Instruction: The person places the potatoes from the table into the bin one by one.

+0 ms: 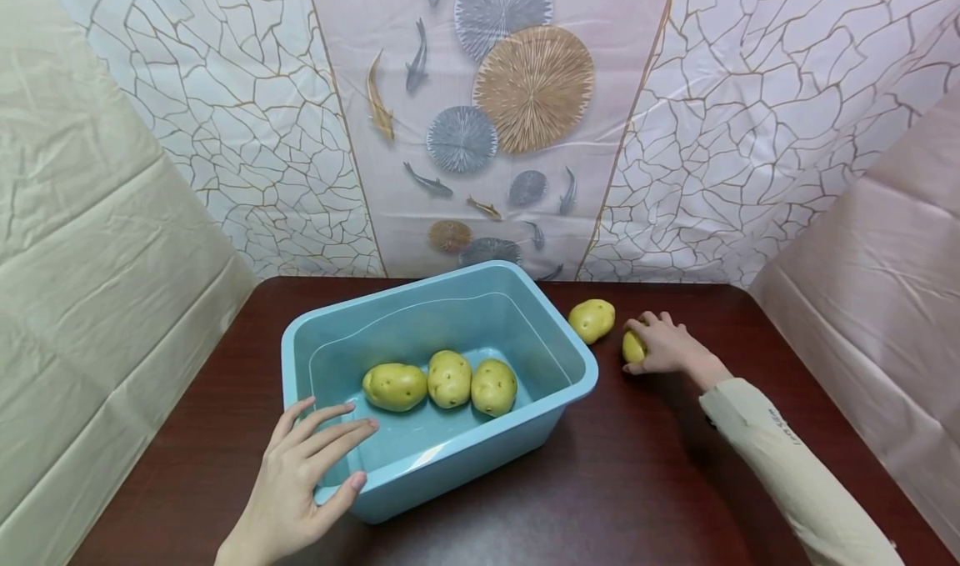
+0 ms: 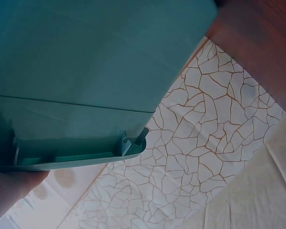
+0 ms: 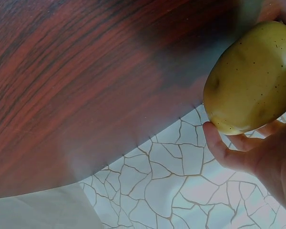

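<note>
Right hand (image 1: 667, 345) is gripping one potato (image 1: 633, 348); second potato (image 1: 592, 322) is lying just left of those fingers. Left hand (image 1: 300, 466) is resting, fingers spread, at plastic bin (image 1: 480, 466); three potatoes (image 1: 450, 379) already lying inside, two remaining outside.

In head view, the right hand (image 1: 666, 345) partly hides a potato (image 1: 633, 348).

Leftward of the right hand (image 1: 664, 345), a loose potato (image 1: 592, 322) and the wall of the blue tub (image 1: 542, 343) obstruct low passage, with free room above its right half.
</note>
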The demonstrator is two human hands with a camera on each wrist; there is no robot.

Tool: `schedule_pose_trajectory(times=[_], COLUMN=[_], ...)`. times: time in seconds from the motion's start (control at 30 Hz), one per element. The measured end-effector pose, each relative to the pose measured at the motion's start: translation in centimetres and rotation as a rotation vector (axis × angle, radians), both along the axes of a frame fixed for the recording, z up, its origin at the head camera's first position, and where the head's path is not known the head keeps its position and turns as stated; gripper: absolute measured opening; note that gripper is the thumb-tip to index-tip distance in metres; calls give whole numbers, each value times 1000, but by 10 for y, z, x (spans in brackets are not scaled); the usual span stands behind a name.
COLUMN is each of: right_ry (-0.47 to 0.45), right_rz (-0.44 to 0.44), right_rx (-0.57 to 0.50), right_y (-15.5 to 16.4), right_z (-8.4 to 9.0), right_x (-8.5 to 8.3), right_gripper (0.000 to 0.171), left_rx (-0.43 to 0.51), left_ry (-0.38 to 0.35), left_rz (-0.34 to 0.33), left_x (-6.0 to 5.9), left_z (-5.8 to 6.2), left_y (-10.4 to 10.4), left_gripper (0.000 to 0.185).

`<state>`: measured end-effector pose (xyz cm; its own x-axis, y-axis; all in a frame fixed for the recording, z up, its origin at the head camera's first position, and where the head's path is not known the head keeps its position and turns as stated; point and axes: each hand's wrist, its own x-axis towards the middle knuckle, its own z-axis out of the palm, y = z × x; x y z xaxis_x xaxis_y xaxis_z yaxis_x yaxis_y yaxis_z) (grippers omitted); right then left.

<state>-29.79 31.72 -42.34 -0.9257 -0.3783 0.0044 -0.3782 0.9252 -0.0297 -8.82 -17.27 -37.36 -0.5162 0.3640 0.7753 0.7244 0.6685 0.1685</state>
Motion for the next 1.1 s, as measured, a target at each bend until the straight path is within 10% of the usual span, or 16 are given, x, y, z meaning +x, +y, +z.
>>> schedule_pose_trajectory(times=[1.1], right_ry=[97], right_rz=[40], right_rx=[-40], right_y=[-9], right_z=[26], right_x=[27], right_gripper=[63], left_rx=[-1], left_ry=[17], left_rz=[-8], left_x=[-1], left_z=[0], left_y=[0], left_gripper=[37])
